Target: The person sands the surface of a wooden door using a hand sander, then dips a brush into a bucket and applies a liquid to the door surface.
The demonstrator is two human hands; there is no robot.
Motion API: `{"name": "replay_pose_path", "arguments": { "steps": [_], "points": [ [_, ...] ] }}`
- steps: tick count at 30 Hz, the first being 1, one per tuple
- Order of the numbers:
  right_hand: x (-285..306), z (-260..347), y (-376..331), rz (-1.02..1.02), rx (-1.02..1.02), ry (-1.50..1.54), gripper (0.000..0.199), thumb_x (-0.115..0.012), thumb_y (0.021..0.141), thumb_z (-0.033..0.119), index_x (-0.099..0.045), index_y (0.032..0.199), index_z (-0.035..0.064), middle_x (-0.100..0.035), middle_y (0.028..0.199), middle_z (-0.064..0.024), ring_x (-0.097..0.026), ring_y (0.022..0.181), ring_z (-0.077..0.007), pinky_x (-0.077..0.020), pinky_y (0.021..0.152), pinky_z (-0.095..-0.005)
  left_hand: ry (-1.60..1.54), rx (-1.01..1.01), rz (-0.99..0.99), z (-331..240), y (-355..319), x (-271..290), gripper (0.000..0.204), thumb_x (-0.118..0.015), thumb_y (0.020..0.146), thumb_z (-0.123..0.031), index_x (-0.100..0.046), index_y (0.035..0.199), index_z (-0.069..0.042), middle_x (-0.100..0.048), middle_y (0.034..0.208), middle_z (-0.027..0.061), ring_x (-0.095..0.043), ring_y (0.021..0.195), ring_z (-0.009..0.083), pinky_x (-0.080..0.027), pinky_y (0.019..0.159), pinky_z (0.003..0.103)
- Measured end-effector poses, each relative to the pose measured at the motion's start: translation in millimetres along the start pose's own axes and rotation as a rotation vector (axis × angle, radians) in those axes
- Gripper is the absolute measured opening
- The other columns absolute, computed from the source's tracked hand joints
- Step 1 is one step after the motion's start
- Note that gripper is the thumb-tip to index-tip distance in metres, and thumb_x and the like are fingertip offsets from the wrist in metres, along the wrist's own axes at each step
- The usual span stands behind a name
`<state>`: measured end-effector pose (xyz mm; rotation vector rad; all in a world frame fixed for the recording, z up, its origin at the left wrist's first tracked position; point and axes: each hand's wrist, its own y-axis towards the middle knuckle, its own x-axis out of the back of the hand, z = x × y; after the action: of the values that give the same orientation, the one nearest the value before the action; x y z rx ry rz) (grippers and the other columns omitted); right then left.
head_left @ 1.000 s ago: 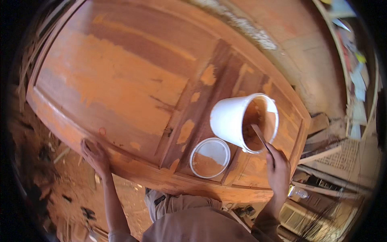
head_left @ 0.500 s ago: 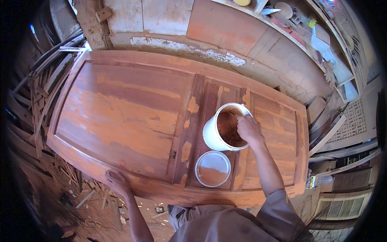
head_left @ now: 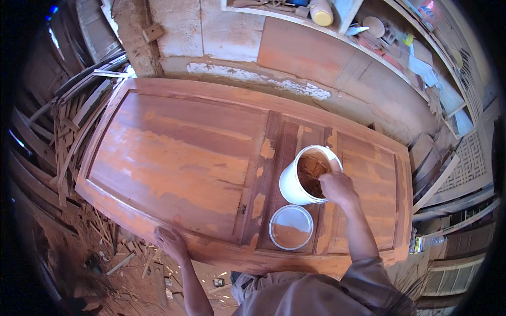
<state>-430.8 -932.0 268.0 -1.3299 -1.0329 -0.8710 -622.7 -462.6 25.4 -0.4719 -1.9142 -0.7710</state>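
Two hands, right hand (head_left: 337, 188) clenched over white bucket (head_left: 304, 181) (held item hidden), left hand (head_left: 169, 243) flat, released, on door (head_left: 179, 158) edge.

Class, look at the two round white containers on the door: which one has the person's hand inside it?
The tall white bucket: the right hand dips into it. The flat lid lies untouched nearer the person.

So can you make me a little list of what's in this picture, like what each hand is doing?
Place: a woodworking shop with shelves and wood scraps
Big thing: wooden door panel lying flat, patchy orange-brown coating
Left hand: resting on the panel's near edge
Right hand: at the rim of the white bucket, reaching in; what it holds is hidden
Bucket: stands on the panel, brown paste inside
Lid: round, lying flat beside the bucket
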Motion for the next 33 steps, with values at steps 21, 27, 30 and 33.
{"name": "replay_pose_path", "arguments": {
  "steps": [21,27,30,33],
  "points": [
    [30.8,-7.4,6.3,-0.042,0.122,0.038,0.021,-0.053,0.087,0.017,-0.070,0.089,0.0058,-0.068,0.092,-0.0195,-0.065,0.087,-0.0407,-0.0512,0.081,-0.0488,0.033,-0.058,0.021,1.9,1.3,-2.6,0.055,-0.049,0.096,-0.032,-0.040,0.136,0.004,-0.042,0.137,0.0285,-0.037,0.130,0.0429,-0.027,0.111,0.052],
    [-11.1,-23.2,63.9,-0.023,-0.013,-0.120,0.021,-0.052,0.086,0.015,-0.071,0.091,0.0061,-0.068,0.094,-0.0207,-0.065,0.091,-0.0402,-0.0511,0.083,-0.0495,0.049,-0.035,0.013,3.1,-1.8,-9.9,0.051,-0.045,0.098,-0.031,-0.040,0.135,0.004,-0.042,0.136,0.0279,-0.036,0.130,0.0423,-0.027,0.110,0.052],
    [-22.0,-18.1,75.3,-0.057,-0.032,-0.109,0.022,-0.052,0.085,0.013,-0.071,0.091,0.0038,-0.068,0.096,-0.0219,-0.066,0.093,-0.0398,-0.0518,0.084,-0.0488,0.008,-0.024,0.050,-3.3,-0.3,-3.2,0.051,-0.045,0.098,-0.031,-0.041,0.135,0.004,-0.042,0.137,0.0281,-0.036,0.131,0.0419,-0.026,0.111,0.052],
    [-13.5,-7.8,71.0,0.067,0.006,-0.190,0.023,-0.054,0.082,0.013,-0.072,0.092,0.0027,-0.069,0.099,-0.0223,-0.068,0.094,-0.0359,-0.0538,0.084,-0.0460,0.006,-0.007,0.042,-6.1,1.3,-0.6,0.050,-0.046,0.098,-0.030,-0.042,0.134,0.004,-0.042,0.138,0.0282,-0.036,0.131,0.0414,-0.026,0.111,0.052]
  ]
}}
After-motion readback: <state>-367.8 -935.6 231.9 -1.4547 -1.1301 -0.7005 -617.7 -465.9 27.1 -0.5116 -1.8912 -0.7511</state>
